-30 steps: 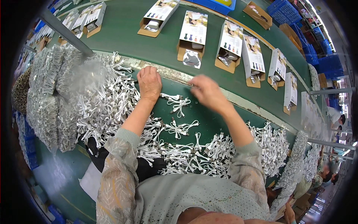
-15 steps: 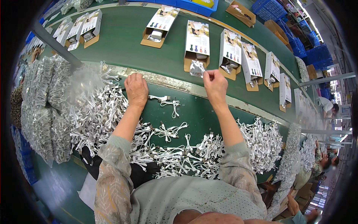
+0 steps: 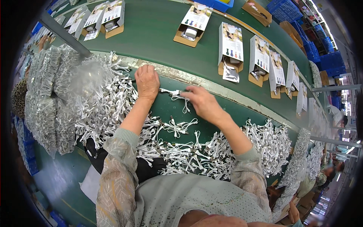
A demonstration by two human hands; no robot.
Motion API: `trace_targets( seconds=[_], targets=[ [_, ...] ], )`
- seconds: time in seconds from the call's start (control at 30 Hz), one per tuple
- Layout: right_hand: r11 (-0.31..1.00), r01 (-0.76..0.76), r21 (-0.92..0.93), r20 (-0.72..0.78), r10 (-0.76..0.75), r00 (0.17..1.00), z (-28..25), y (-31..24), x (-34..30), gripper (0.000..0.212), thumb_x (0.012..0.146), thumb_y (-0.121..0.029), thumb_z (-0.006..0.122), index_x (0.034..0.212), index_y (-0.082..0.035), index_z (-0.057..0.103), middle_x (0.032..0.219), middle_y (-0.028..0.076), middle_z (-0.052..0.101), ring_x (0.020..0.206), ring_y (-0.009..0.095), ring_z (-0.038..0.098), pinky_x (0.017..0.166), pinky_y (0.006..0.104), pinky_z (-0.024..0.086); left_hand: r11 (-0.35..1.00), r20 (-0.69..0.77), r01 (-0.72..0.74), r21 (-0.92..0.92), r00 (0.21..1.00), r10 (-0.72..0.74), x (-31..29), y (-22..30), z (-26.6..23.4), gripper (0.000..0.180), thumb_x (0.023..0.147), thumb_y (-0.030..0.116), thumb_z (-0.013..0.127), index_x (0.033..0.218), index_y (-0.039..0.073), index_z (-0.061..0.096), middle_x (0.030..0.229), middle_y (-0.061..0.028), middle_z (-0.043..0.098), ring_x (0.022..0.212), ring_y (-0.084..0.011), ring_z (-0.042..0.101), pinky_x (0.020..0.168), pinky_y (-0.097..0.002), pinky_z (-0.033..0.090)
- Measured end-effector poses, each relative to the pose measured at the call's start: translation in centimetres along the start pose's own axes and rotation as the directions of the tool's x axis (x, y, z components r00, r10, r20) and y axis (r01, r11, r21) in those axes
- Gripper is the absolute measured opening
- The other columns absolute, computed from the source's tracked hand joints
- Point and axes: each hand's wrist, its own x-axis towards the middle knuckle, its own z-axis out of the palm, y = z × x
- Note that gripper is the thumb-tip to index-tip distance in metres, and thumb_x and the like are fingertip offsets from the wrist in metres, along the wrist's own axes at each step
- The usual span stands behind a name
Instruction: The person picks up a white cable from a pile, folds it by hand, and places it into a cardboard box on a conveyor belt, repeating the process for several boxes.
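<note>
My left hand (image 3: 147, 83) rests at the metal rail between bench and belt, its fingers bent and pressed together. Their tips are hidden, so I cannot make out what they hold. Just right of it, a white USB cable (image 3: 174, 92) lies bundled on the green bench. My right hand (image 3: 205, 104) reaches over the bench to this cable, fingers stretched out and slightly apart, the fingertips at its plug end. More tied white cables (image 3: 176, 126) lie below the hands, and a large heap of cables (image 3: 109, 102) sits beside my left forearm.
Open printed boxes (image 3: 230, 43) with white devices and silver pouches stand along the green belt (image 3: 151, 41). Bagged cables (image 3: 45, 98) are stacked at the left; another cable heap (image 3: 266, 147) lies right. A metal post (image 3: 64, 32) crosses at upper left. Other people are at the far right.
My right hand has come from beside the belt's edge down and left to the cable on the bench. The boxes on the belt appear further right. My left hand stays at the rail.
</note>
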Motion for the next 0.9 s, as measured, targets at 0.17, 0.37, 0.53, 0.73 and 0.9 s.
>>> trace_targets(
  seconds=[0.17,0.37,0.53,0.73,0.9],
  targets=[
    [0.976,-0.206,0.074,0.067,0.201,0.977,-0.4,0.6,-1.6,0.021,0.079,-0.011,0.065,0.098,-0.004,0.063,0.087,0.013,0.061,0.077,0.027,0.061,0.071,0.0366,0.05,1.0,0.013,0.012,0.001,1.0,-0.012,0.0,0.0,-0.1,0.014,0.078,0.012,0.059,0.091,0.007,0.055,0.092,-0.0089,0.054,0.094,-0.0262,0.052,0.088,-0.0391,0.039],
    [0.759,-0.563,0.327,-0.283,0.648,0.708,-2.0,4.3,1.6,0.022,0.078,-0.019,0.068,0.084,0.002,0.064,0.066,0.014,0.064,0.059,0.024,0.064,0.06,0.0324,0.05,1.0,0.015,0.012,-0.021,1.0,-0.012,0.1,0.3,-0.2,0.013,0.079,0.012,0.058,0.09,0.007,0.055,0.092,-0.0091,0.054,0.094,-0.0264,0.052,0.088,-0.0395,0.039],
    [0.758,-0.626,0.182,-0.547,0.607,0.576,-2.1,8.8,6.4,0.02,0.078,-0.02,0.065,0.08,-0.001,0.064,0.067,0.014,0.065,0.064,0.03,0.064,0.063,0.0384,0.05,1.0,0.023,0.02,-0.019,1.0,-0.019,-0.2,-0.2,-0.4,0.013,0.079,0.012,0.058,0.09,0.006,0.055,0.092,-0.0093,0.054,0.094,-0.0268,0.052,0.089,-0.04,0.039],
    [0.689,-0.725,-0.004,-0.671,0.536,0.513,-1.3,15.3,9.5,0.023,0.077,-0.024,0.063,0.08,-0.001,0.065,0.073,0.017,0.066,0.072,0.035,0.064,0.069,0.0427,0.05,1.0,0.012,0.003,-0.023,1.0,-0.003,0.1,0.5,-0.2,0.012,0.079,0.012,0.058,0.089,0.006,0.055,0.091,-0.0096,0.053,0.094,-0.0271,0.052,0.088,-0.0399,0.039],
    [0.687,-0.684,-0.245,-0.546,0.485,0.683,-0.7,14.8,9.2,0.023,0.084,-0.018,0.057,0.098,-0.001,0.062,0.09,0.021,0.062,0.08,0.039,0.062,0.073,0.0473,0.048,1.0,0.013,0.01,-0.014,1.0,-0.009,0.0,0.2,-0.3,0.012,0.078,0.011,0.059,0.088,0.007,0.054,0.091,-0.0095,0.053,0.093,-0.027,0.051,0.088,-0.0398,0.038]
  ],
)
